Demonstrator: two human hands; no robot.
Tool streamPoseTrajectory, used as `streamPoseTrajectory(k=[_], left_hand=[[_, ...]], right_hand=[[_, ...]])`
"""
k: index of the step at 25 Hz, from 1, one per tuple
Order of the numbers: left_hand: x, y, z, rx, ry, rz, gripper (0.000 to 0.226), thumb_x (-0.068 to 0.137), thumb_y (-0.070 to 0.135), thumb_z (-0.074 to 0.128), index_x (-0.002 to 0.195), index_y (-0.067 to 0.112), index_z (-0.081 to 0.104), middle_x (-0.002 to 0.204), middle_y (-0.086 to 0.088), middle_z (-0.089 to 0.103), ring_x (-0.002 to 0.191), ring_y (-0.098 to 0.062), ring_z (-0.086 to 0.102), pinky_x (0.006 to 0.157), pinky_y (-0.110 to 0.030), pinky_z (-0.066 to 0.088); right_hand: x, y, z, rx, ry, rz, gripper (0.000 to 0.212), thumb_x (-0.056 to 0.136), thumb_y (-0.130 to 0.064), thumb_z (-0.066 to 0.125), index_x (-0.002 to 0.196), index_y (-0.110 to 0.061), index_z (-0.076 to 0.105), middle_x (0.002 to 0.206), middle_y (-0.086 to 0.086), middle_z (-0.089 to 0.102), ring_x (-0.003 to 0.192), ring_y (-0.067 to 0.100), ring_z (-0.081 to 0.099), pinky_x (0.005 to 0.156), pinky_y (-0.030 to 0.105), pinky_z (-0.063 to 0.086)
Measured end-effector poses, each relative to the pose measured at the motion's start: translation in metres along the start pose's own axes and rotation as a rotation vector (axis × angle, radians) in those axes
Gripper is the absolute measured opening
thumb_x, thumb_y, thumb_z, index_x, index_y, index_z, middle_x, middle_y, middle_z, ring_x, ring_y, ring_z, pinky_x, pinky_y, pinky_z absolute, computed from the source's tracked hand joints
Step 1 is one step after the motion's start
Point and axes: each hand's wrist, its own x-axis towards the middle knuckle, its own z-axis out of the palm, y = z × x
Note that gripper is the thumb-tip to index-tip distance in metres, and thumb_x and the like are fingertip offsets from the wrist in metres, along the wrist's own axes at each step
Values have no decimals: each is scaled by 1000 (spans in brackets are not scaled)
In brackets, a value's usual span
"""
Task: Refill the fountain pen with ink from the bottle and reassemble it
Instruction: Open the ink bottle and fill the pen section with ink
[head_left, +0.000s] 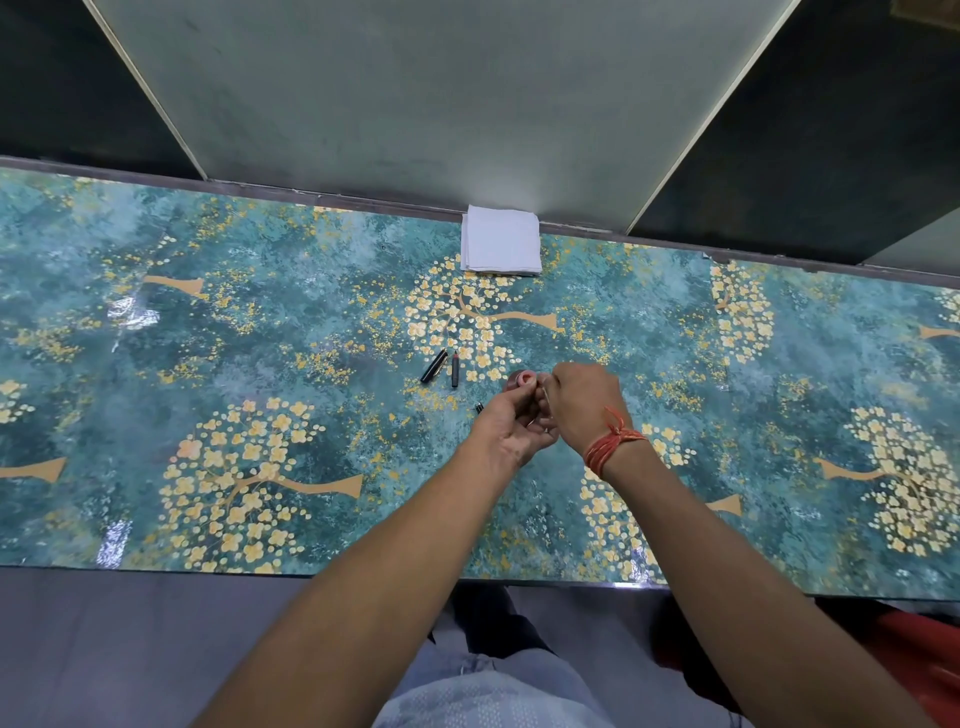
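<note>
Just nearer than the open ink bottle (521, 381), both hands, left hand (511, 427) and right hand (584, 405), pinch a small pen part (hidden), while pen cap (434, 366) and barrel (455, 370) lie left of it on the counter (260, 338).

Glossy patterned table covering (260, 322); matt white paper stack (501, 240); shiny black pen cap (434, 366).

1. no text, label, brand, number or sign can be read anywhere in the head view.
2. the table covering (260, 322) bears only a printed pattern of trees and blossoms, no lettering.
3. the stack of white paper (501, 240) is blank on its top sheet.
4. the pen parts (434, 366) are too small to show any marking.
</note>
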Motion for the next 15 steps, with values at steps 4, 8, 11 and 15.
streamPoseTrajectory(k=[4,8,11,15], left_hand=[[0,0,0,5,-14,-2,17,92,10,57,77,3,61,51,-5,61,66,-14,49,79,-29,39],[0,0,1,25,-2,1,17,93,11,57,78,4,60,69,-5,57,67,-15,50,79,-30,42],[-1,1,0,35,-4,-6,16,92,10,58,77,4,60,72,-5,55,65,-13,50,70,-28,40],[0,2,1,68,7,-1,19,92,12,57,75,5,59,72,-4,53,64,-13,47,68,-27,38]], right_hand=[[0,1,2,19,0,-20,22,96,-18,48,87,-3,63,90,17,67,89,35,62,72,34,43],[0,1,0,-41,-34,2,27,97,-19,47,86,-2,65,88,18,69,88,36,63,70,35,45],[-1,2,1,11,-13,-31,20,94,-16,50,82,-5,62,86,15,65,84,33,60,68,34,40],[1,0,-2,62,-37,85,37,98,-25,45,64,-10,50,70,9,55,72,29,54,63,32,35]])
